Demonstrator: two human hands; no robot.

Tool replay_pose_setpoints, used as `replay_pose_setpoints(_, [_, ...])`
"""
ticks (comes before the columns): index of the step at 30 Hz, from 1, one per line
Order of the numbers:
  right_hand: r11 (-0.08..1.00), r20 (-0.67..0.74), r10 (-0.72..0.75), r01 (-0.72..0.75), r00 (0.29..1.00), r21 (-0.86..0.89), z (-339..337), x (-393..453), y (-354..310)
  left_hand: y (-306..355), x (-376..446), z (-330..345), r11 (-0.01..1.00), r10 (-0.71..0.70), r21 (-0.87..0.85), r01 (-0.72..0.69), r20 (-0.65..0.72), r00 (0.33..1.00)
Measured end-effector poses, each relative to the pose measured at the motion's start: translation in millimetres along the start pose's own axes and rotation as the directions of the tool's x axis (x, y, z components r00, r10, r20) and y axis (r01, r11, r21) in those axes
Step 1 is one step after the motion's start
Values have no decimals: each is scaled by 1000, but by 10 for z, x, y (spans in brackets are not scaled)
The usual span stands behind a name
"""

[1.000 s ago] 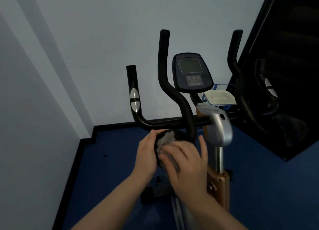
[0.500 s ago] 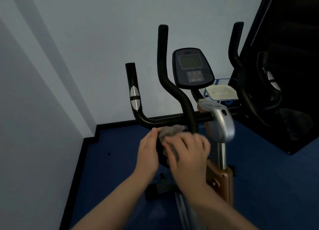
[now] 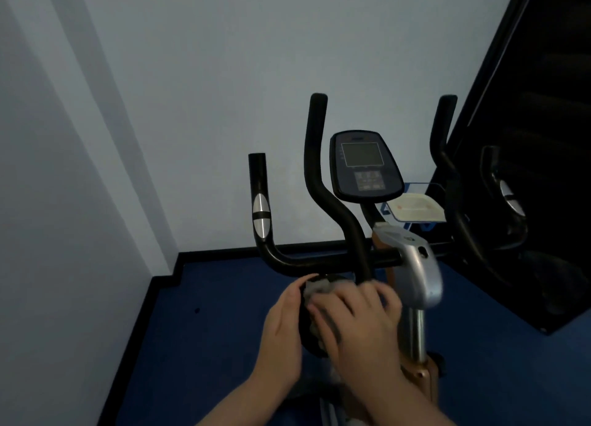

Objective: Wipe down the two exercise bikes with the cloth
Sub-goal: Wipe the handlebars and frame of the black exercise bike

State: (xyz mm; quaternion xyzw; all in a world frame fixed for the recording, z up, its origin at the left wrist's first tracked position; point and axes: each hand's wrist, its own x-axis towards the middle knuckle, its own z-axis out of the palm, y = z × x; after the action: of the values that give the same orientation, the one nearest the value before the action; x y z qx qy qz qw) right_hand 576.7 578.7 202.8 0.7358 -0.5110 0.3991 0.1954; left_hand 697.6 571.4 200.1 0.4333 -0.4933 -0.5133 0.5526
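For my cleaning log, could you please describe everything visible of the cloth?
The cloth is a small, crumpled grey rag that looks soft. Most of it is hidden under the right hand, which presses it onto a round black part of the bike below the handlebar. The left hand rests against that part beside it.
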Motion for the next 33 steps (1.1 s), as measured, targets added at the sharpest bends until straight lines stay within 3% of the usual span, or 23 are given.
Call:
replay_pose_setpoints(3, [995,-20,98,-98,995,-26,15,88,-81,-5,-14,3,1000,8,-30,-9,-3,1000])
replay_pose_setpoints(5, [982,-7,183,-183,983,36,-10,-96,-161,-18,-9,-2,1000,3,-12,-2,7,1000])
replay_pose_setpoints(8, [961,67,178,-188,982,201,-134,-139,-82,17,25,-51,999,-7,45,5,46,999])
replay_pose_setpoints(10, [865,43,308,-298,951,404,-247,80,31,109,110,-96,994,-2,112,-9,97,995])
replay_pose_setpoints(12, [753,8,491,-429,871,499,-310,316,156,210,245,-102,977,-72,209,42,141,987])
replay_pose_setpoints(14, [631,165,588,-577,792,519,-264,404,228,269,353,-71,944,-156,316,100,157,975])
replay_pose_setpoints(16, [511,352,604,-686,715,518,-186,314,196,270,381,0,926,-177,359,114,148,973])
replay_pose_setpoints(18, [474,374,634,-722,677,504,-148,146,103,236,344,53,933,-160,338,122,86,983])
replay_pose_setpoints(21, [429,402,639,-737,656,522,-166,-14,68,198,306,62,939,-123,323,118,-3,992])
replay_pose_setpoints(24, [378,494,579,-751,648,542,-273,21,161,196,300,45,929,-95,360,83,15,995])
replay_pose_setpoints(26, [323,463,593,-722,659,612,-367,122,255,190,303,33,917,-67,396,49,31,997])
replay_pose_setpoints(27, [327,413,616,-695,671,641,-392,185,329,188,308,31,912,-54,408,40,23,998])
replay_pose_setpoints(29, [452,312,619,-652,721,609,-367,330,527,177,331,27,919,-55,391,51,-2,998])
replay_pose_setpoints(31, [564,349,562,-656,750,501,-248,443,647,174,336,30,927,-78,367,74,-4,997])
replay_pose_setpoints(33, [569,405,527,-664,747,486,-125,393,615,175,332,37,928,-85,365,78,4,996])
